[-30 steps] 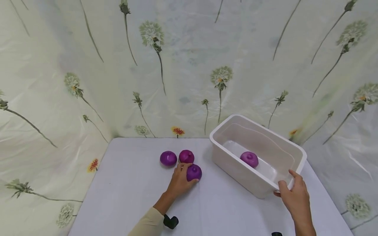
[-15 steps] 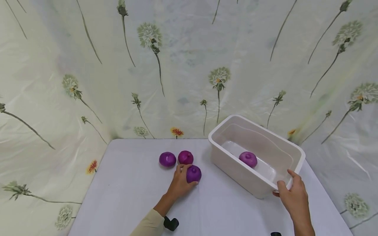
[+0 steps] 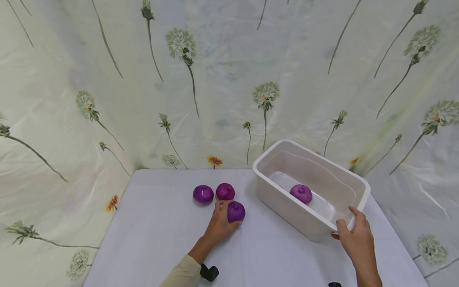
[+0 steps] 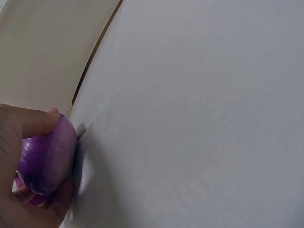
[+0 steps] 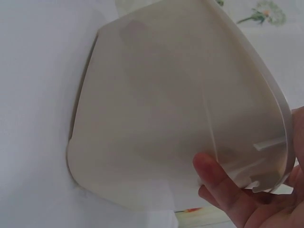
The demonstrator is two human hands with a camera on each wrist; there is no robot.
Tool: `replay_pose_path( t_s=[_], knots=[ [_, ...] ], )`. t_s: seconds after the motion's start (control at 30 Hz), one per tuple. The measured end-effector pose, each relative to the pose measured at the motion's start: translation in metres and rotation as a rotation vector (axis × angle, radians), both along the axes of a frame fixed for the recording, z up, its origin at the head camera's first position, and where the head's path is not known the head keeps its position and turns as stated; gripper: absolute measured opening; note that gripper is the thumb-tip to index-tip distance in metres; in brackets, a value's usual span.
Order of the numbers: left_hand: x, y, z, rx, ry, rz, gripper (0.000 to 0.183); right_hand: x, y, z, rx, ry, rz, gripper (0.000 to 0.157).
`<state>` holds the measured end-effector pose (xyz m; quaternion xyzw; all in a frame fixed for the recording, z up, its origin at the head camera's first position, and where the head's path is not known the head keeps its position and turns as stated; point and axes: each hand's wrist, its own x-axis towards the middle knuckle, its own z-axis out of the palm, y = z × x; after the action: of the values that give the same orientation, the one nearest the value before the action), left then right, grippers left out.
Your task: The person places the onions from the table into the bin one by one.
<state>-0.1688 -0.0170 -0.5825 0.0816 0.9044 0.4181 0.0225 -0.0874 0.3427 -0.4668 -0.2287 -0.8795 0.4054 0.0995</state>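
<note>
A purple onion (image 3: pixel 236 211) sits on the table in the head view, and my left hand (image 3: pixel 218 224) grips it from its left side. The left wrist view shows thumb and fingers curled round the same onion (image 4: pixel 50 154). Just behind it on the table are a redder onion (image 3: pixel 225 191) and another purple onion (image 3: pixel 203 194). My right hand (image 3: pixel 359 241) holds the near right corner of a white plastic bin (image 3: pixel 287 211), thumb over the rim, fingers under it. One onion (image 3: pixel 301 193) lies inside the bin. In the right wrist view, fingers press against the bin's outer wall (image 5: pixel 156 104).
White cloth covers the table (image 3: pixel 154 231). A flower-printed sheet (image 3: pixel 222 79) hangs behind and at both sides. A black object (image 3: pixel 209 273) shows beside the left sleeve, and another black piece (image 3: pixel 335 284) at the bottom edge near the right forearm.
The head view has shifted very slightly. Both hands keep their holds, the left on the onion and the right on the bin's rim, with almost no movement.
</note>
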Motion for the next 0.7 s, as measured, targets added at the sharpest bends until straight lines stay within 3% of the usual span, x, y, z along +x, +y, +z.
replay_pose_path(
  t_s=[0.7],
  knots=[
    [0.0021, 0.0001, -0.0017, 0.024, 0.010, 0.015, 0.073, -0.0008, -0.0007, -0.0010, -0.003, 0.014, -0.004, 0.064]
  ],
)
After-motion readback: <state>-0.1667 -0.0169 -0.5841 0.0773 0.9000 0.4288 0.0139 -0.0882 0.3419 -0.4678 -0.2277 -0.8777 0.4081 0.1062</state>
